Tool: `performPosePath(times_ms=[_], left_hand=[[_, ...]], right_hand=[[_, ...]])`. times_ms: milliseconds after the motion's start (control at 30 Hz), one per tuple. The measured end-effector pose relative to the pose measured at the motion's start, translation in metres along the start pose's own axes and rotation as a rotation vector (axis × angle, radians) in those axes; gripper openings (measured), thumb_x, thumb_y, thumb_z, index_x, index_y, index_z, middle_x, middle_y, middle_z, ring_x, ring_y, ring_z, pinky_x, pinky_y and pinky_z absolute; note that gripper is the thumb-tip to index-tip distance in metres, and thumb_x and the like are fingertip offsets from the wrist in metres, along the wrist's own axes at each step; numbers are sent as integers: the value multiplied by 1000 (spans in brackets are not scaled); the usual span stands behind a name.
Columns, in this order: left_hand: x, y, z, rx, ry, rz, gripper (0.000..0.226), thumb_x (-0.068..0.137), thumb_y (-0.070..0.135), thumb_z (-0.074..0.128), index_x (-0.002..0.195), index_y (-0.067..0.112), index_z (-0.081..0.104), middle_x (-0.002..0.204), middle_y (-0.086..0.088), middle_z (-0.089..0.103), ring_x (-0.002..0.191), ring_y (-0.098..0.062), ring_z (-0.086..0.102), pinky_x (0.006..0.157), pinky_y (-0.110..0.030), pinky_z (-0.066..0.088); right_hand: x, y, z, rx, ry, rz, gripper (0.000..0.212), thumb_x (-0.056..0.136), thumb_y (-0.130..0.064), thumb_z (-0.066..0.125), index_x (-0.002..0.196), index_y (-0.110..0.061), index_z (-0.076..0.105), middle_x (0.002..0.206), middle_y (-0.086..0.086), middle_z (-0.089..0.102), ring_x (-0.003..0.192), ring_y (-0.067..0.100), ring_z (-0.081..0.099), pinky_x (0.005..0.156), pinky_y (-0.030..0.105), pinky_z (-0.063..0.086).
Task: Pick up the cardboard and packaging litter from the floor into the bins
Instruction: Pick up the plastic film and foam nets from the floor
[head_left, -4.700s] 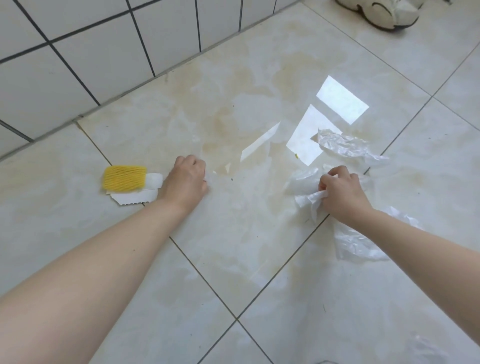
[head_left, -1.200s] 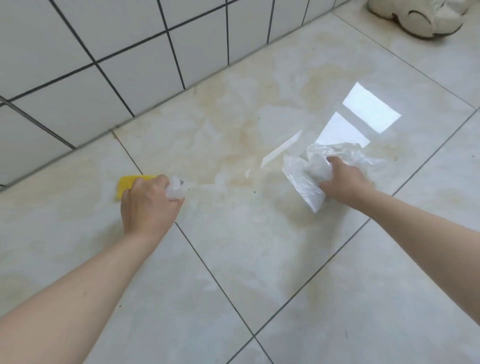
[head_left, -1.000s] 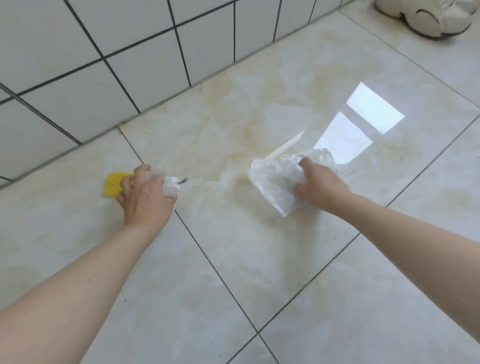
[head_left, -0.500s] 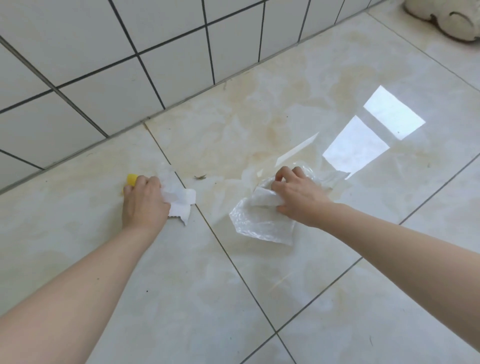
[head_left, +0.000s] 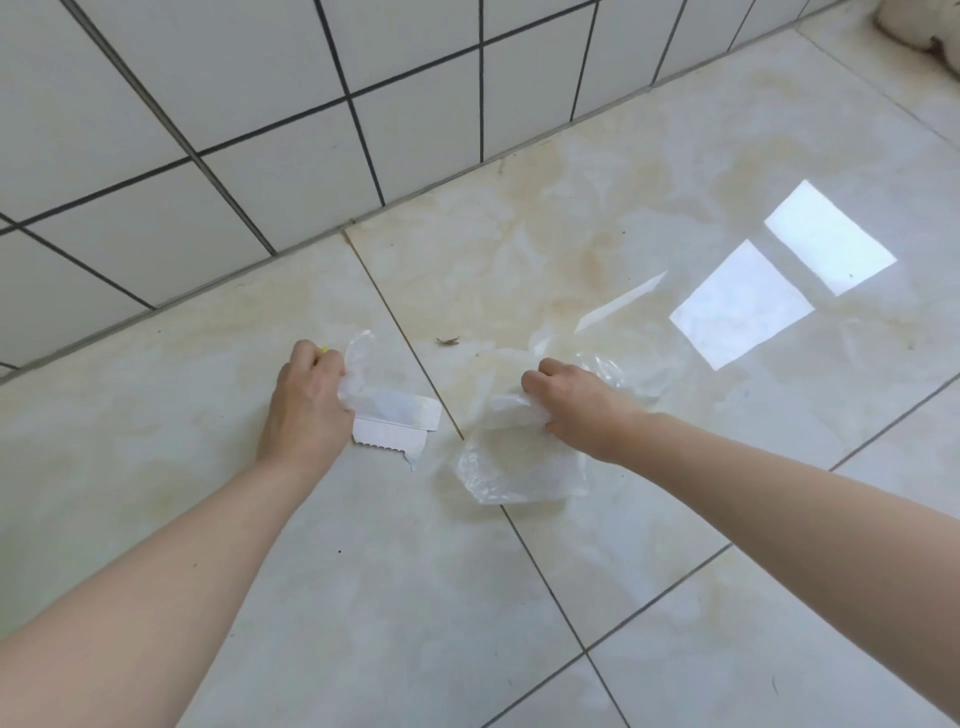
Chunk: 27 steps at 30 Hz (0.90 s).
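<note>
Both hands have drawn closer together since the earlier frame. Left hand (head_left: 306, 410) grips white card packaging (head_left: 397, 423); right hand (head_left: 576, 410) grips crumpled clear plastic (head_left: 519, 467), trailing toward the person. No bin is visible.

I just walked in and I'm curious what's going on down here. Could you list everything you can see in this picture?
Crumpled clear plastic bag: one, see-through white, on the floor, gripped by the right hand.
White serrated-edge card scrap: one, white, held by the left hand.
Thin clear plastic film: one piece, see-through, in the left hand above the card.
Yellow item: a sliver, yellow, mostly hidden behind the left fingers.
Small brown debris fleck: one, brown, on the floor between the hands.
Glossy beige floor tiles: several, beige.
White wall tiles: many, white, dark grout.
Left hand: one, gripping litter.
Right hand: one, gripping the bag.
</note>
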<state>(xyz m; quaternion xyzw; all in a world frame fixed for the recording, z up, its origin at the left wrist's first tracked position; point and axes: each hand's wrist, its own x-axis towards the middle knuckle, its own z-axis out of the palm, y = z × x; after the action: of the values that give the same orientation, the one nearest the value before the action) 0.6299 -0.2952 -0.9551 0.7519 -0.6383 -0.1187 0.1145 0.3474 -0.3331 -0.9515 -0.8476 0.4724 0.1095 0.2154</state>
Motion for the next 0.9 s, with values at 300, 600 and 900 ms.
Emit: performPosePath(times_ms=[300,600,900], left_hand=[[-19,-7,-28,-117,42,-2,19,74,-9,53,81,8,49,101,-7,43,74,-28,46,62,-31,32],[-79,-38,-58,-172,-41,-84,28,72,-6,56,80,17,41,91,-1,39,76,-32,49,65,-37,42],[-138,-79,-102,-358,128,-430,37,73,9,66,63,21,33,77,1,36,72,-26,39,56,-27,16]], right_hand=[[-25,-31,-1,253,42,88,27,73,4,50,97,-8,52,91,3,38,79,28,46,62,33,40],[-28,-93,-16,534,142,173,12,70,1,55,74,-6,46,74,3,42,65,23,40,48,27,30],[-20,-197,-40,1060,126,225,14,74,-3,57,67,-15,54,59,-4,47,52,13,45,50,22,34]])
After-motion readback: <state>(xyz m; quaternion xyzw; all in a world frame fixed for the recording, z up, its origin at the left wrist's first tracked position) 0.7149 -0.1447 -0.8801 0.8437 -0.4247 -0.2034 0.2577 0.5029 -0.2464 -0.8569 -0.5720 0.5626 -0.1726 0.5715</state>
